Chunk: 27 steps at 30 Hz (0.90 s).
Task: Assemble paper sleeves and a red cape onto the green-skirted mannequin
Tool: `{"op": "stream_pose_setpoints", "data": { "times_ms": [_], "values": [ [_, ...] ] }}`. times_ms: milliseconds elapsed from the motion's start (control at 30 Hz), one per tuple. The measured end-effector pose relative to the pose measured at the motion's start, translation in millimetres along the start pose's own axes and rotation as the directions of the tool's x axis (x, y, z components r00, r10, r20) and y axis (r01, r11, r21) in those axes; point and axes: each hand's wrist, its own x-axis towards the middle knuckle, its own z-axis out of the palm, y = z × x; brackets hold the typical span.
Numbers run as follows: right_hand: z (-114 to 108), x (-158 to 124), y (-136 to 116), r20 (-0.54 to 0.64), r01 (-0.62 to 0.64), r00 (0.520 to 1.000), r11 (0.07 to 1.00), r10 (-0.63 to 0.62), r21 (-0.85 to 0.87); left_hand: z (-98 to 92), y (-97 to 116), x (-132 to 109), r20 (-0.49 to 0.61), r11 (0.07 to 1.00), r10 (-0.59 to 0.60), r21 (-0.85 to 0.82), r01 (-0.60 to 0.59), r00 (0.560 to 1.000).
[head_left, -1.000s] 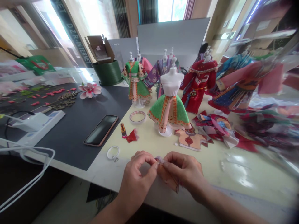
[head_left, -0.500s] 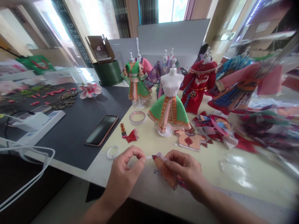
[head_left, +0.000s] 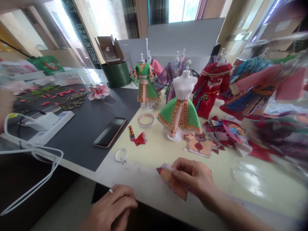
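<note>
The right hand (head_left: pixel 192 179) pinches a folded piece of printed cloth (head_left: pixel 171 181) between thumb and fingers, holding it over the counter (head_left: pixel 144 175) with its pointed corner aimed toward the front edge. The cloth looks thin and soft, orange-pink with a dark outline and a pale, slightly ruffled fold along the top. The left hand (head_left: pixel 112 205) lies well apart from it, down at the counter's front edge, its fingers curled loosely together and a ring (head_left: pixel 110 191) on one of them. It seems to hold nothing, though the curl of the fingers could hide something small.

With cloth this light, a grip close to the fold seems best: the thumb lies flat and presses evenly, so the crease stays sharp and the layers stay lined up.

Ahead of the hands, a white dress form (head_left: pixel 184 85) wears a flared green skirt (head_left: pixel 179 117), stiff and bell-shaped, with patterned orange bands. A tan bodice piece (head_left: pixel 198 145) lies flat near its foot, just beside a heap of cut cloth pieces (head_left: pixel 223 134) in red and mixed prints. Further left on the counter sit a small white ring (head_left: pixel 121 155), a pink-rimmed ring (head_left: pixel 145 120) and a red scrap (head_left: pixel 140 139), while a phone (head_left: pixel 109 132) rests on a dark mat (head_left: pixel 115 106). The dressed figures at the far right blur too much to read their detail.
</note>
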Motion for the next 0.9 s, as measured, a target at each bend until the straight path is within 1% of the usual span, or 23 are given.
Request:
{"op": "stream_pose_setpoints", "data": {
  "times_ms": [67,133,200,233,300,333,400,467,500,533,567,600,633,700,800,833,900],
  "values": [
    [-0.6,0.6,0.9,0.017,-0.015,1.000,1.000,0.015,0.001,-3.7,8.2,11.1,0.040,0.994,-0.005,-0.106,0.009,0.999],
    [-2.2,1.1,1.6,0.032,-0.015,0.999,1.000,0.016,-0.015,-8.2,15.6,22.5,0.081,0.969,-0.057,-0.235,0.074,0.995],
    [-4.2,0.8,1.7,0.050,0.029,0.998,0.998,-0.027,-0.054,-11.7,19.9,33.4,0.099,0.918,-0.173,-0.345,0.197,0.980],
    [-5.1,0.4,1.6,0.058,0.057,0.997,0.995,-0.053,-0.076,-12.5,20.9,38.8,0.101,0.882,-0.245,-0.390,0.265,0.964],
    [-6.3,-0.5,1.1,0.083,0.095,0.993,0.991,-0.087,-0.095,-11.3,21.3,50.3,0.116,0.785,-0.366,-0.494,0.373,0.924],
    [-6.6,-0.9,0.8,0.098,0.101,0.991,0.991,-0.092,-0.093,-9.2,21.2,56.3,0.146,0.720,-0.393,-0.565,0.403,0.908],
    [-6.8,-1.0,0.1,0.119,0.096,0.989,0.991,-0.085,-0.088,-2.8,21.6,68.2,0.256,0.546,-0.375,-0.716,0.435,0.891],
    [-6.8,-0.1,-0.3,0.127,0.078,0.990,0.993,-0.066,-0.092,5.1,22.9,78.6,0.372,0.377,-0.331,-0.791,0.483,0.867],
    [-6.7,0.7,-0.3,0.121,0.066,0.991,0.993,-0.054,-0.102,8.9,23.8,82.7,0.406,0.326,-0.319,-0.801,0.502,0.856],
    [-6.6,1.7,-0.3,0.109,0.053,0.993,0.992,-0.040,-0.119,12.4,24.5,86.0,0.422,0.304,-0.321,-0.802,0.514,0.848],
    [-6.4,2.6,-0.2,0.091,0.042,0.995,0.989,-0.029,-0.142,15.5,25.1,88.5,0.418,0.310,-0.332,-0.799,0.516,0.846],
    [-6.1,3.6,0.1,0.073,0.032,0.997,0.985,-0.020,-0.171,18.2,25.5,90.2,0.395,0.339,-0.350,-0.792,0.508,0.849],
    [-5.6,4.4,0.5,0.055,0.026,0.998,0.978,-0.015,-0.206,20.5,25.7,91.2,0.358,0.388,-0.369,-0.779,0.493,0.858],
    [-4.3,5.9,2.4,0.029,0.030,0.999,0.958,-0.022,-0.286,24.8,25.2,91.1,0.255,0.534,-0.403,-0.714,0.452,0.879],
    [-2.2,7.3,9.1,-0.044,0.061,0.995,0.893,-0.090,-0.446,31.7,23.2,87.2,0.085,0.764,-0.412,-0.510,0.395,0.907],
    [-1.7,7.6,12.3,-0.077,0.070,0.989,0.855,-0.128,-0.513,34.2,22.2,85.4,0.035,0.820,-0.401,-0.432,0.375,0.916],
    [-1.3,8.0,18.5,-0.126,0.091,0.968,0.767,-0.219,-0.635,39.4,19.9,82.3,-0.041,0.893,-0.361,-0.303,0.333,0.932]
  ]
}}
